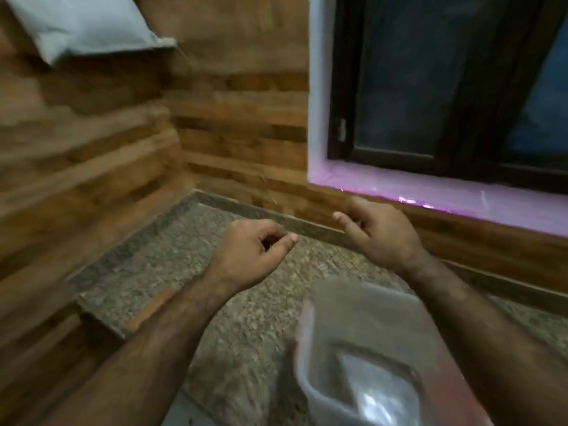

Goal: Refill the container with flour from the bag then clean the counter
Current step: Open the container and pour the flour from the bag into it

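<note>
1. Flour bag (83, 24): a pale, soft sack, sits high at upper left against the wood-plank wall (92, 142), well apart from both hands. Pouring appears not yet begun.
2. Left hand (252, 250): fingers loosely curled, holding nothing, above the speckled granite counter (159, 259).
3. Right hand (381, 232): relaxed, empty.
4. Container (365, 355): translucent, rectangular plastic, lies near the counter's front; blur hides its contents. Refilling and cleaning both remain, by my judgement.
</note>
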Tool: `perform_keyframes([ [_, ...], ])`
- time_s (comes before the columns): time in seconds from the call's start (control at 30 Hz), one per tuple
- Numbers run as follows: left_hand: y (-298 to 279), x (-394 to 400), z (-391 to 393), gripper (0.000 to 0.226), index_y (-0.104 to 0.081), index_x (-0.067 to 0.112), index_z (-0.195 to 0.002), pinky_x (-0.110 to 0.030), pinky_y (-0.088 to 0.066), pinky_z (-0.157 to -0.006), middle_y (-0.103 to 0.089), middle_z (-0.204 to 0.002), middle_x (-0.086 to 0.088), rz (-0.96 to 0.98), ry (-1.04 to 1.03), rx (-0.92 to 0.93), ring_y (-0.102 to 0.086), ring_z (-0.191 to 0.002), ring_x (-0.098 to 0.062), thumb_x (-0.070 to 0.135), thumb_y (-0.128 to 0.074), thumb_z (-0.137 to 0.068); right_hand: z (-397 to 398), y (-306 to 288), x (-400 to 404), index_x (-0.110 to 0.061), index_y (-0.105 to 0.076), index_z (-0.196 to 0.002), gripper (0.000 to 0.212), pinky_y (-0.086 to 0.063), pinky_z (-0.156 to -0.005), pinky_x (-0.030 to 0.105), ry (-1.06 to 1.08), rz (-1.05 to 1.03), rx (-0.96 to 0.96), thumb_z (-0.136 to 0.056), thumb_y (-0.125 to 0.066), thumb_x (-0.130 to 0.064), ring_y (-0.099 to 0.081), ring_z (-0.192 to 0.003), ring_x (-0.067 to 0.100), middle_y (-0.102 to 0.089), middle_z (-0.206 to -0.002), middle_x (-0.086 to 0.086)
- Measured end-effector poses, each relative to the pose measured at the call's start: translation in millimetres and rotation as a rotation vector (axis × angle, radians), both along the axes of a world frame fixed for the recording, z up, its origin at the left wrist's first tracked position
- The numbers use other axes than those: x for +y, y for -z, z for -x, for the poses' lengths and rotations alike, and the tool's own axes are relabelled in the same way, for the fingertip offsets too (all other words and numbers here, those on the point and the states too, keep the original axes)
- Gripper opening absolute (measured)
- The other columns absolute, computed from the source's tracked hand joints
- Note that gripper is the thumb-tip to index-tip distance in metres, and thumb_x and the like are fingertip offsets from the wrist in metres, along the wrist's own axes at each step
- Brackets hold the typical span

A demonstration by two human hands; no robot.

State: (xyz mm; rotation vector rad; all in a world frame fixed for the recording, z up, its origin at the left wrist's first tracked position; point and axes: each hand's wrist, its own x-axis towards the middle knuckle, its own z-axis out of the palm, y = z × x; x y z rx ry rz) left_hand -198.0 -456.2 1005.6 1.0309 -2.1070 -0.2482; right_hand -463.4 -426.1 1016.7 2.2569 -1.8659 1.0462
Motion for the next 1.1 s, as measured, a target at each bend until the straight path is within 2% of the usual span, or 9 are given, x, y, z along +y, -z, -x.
perform_keyframes([
  [0.27,-165,-148,-173,0.032,-0.080,0.029,-0.089,-0.027,-0.054,-0.063,-0.072,-0.074,0.016,0.240,-0.384,0.105,-0.066,-0.069,0.000,0.058,-0.066,-0.090,-190,-168,-208,-0.039,-0.052,-0.100,0.015,-0.044,-0.058,0.024,-0.177,-0.037,0.149,-0.104,-0.053,-0.053,-0.065,-0.081,0.007,-0.066,-0.091,-0.015],
  [0.33,-209,-187,-222,0.027,-0.081,0.028,-0.092,-0.026,-0.055,-0.066,-0.074,-0.075,0.015,0.292,-0.438,0.164,-0.067,-0.070,-0.001,0.054,-0.072,-0.092,-241,-217,-257,-0.037,-0.053,-0.107,0.011,-0.053,-0.065,0.030,-0.187,0.007,0.186,-0.105,-0.052,-0.048,-0.065,-0.084,0.011,-0.067,-0.097,-0.012],
  [0.5,-297,-282,-327,0.026,-0.079,0.025,-0.107,-0.033,-0.061,-0.075,-0.075,-0.085,0.011,0.334,-0.542,0.279,-0.070,-0.078,-0.008,0.048,-0.078,-0.093,-358,-311,-387,-0.027,-0.060,-0.127,0.031,-0.053,-0.075,0.036,-0.118,0.228,0.239,-0.105,-0.052,-0.046,-0.070,-0.100,0.027,-0.075,-0.117,0.001],
  [0.63,-348,-347,-381,0.031,-0.072,0.026,-0.114,-0.036,-0.059,-0.078,-0.073,-0.093,0.009,0.358,-0.636,0.374,-0.069,-0.084,-0.014,0.044,-0.080,-0.091,-423,-376,-467,-0.030,-0.047,-0.151,0.042,-0.061,-0.087,0.047,-0.097,0.300,0.220,-0.109,-0.046,-0.036,-0.071,-0.108,0.033,-0.072,-0.131,0.007],
  [0.73,-375,-387,-410,0.032,-0.069,0.023,-0.114,-0.030,-0.050,-0.072,-0.070,-0.099,0.003,0.363,-0.695,0.379,-0.065,-0.088,-0.016,0.040,-0.080,-0.090,-456,-419,-513,-0.029,-0.037,-0.160,0.054,-0.062,-0.086,0.049,-0.044,0.309,0.261,-0.108,-0.045,-0.021,-0.071,-0.107,0.032,-0.071,-0.127,0.009],
  [0.83,-393,-421,-431,0.052,-0.065,0.019,-0.135,-0.035,-0.055,-0.089,-0.070,-0.107,0.000,0.297,-0.701,0.411,-0.068,-0.102,-0.024,0.041,-0.078,-0.090,-478,-451,-552,-0.033,-0.034,-0.162,0.060,-0.061,-0.092,0.050,-0.015,0.281,0.335,-0.105,-0.045,-0.016,-0.070,-0.113,0.033,-0.069,-0.130,0.008],
  [0.9,-403,-441,-440,0.057,-0.068,0.021,-0.127,-0.037,-0.059,-0.086,-0.075,-0.103,-0.002,0.251,-0.703,0.412,-0.072,-0.098,-0.028,0.056,-0.075,-0.083,-488,-465,-575,-0.032,-0.042,-0.158,0.055,-0.058,-0.101,0.049,-0.014,0.226,0.417,-0.105,-0.050,-0.018,-0.065,-0.123,0.033,-0.065,-0.139,0.007],
  [0.97,-412,-455,-443,0.047,-0.071,0.023,-0.100,-0.033,-0.056,-0.068,-0.077,-0.092,-0.004,0.237,-0.683,0.403,-0.073,-0.081,-0.029,0.065,-0.072,-0.080,-495,-470,-595,-0.027,-0.051,-0.153,0.047,-0.052,-0.109,0.047,-0.009,0.142,0.507,-0.107,-0.052,-0.020,-0.061,-0.130,0.032,-0.061,-0.145,0.007],
  [1.1,-431,-462,-441,0.040,-0.064,0.017,-0.069,-0.026,-0.039,-0.056,-0.067,-0.072,0.001,0.244,-0.669,0.307,-0.066,-0.075,-0.024,0.046,-0.075,-0.096,-497,-465,-623,-0.020,-0.062,-0.141,0.033,-0.053,-0.108,0.044,-0.024,0.142,0.409,-0.109,-0.053,-0.021,-0.064,-0.121,0.031,-0.063,-0.137,0.010],
])
